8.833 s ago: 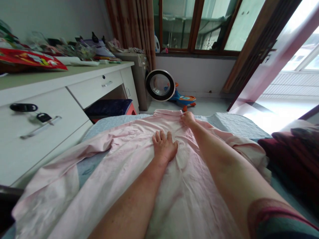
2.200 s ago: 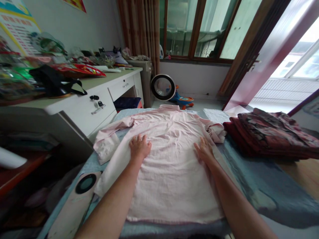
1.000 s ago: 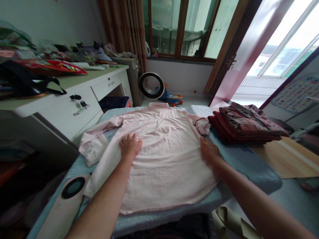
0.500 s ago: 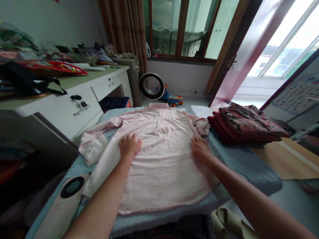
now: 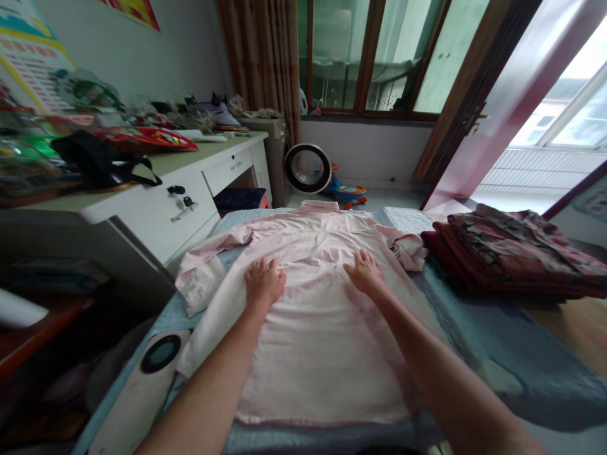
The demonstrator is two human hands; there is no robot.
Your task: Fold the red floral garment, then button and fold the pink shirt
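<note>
A pale pink shirt (image 5: 313, 341) lies spread on a surface with a light blue cover (image 5: 227, 436), its collar at the far end and its hem toward me. One sleeve stretches out to the left with its cuff folded back; the right sleeve is bunched up beside the shoulder. My left hand (image 5: 265, 282) rests on the shirt's left half, fingers apart and palm down. On the right half, my right hand (image 5: 365, 272) lies flat with fingers stretched toward the collar. Neither hand grips the cloth.
Folded dark red and patterned fabrics (image 5: 516, 253) are stacked at the right. A long pale device with a round dark disc (image 5: 161, 352) lies at the near left. A white desk (image 5: 161, 215) crowded with items stands on the left. Beyond are a ring-shaped fan (image 5: 308, 168) and a blue-orange toy (image 5: 348, 191).
My right hand has moved inward from the shirt's right edge toward its middle. My left hand stays in about the same place on the cloth. The view has turned slightly left.
</note>
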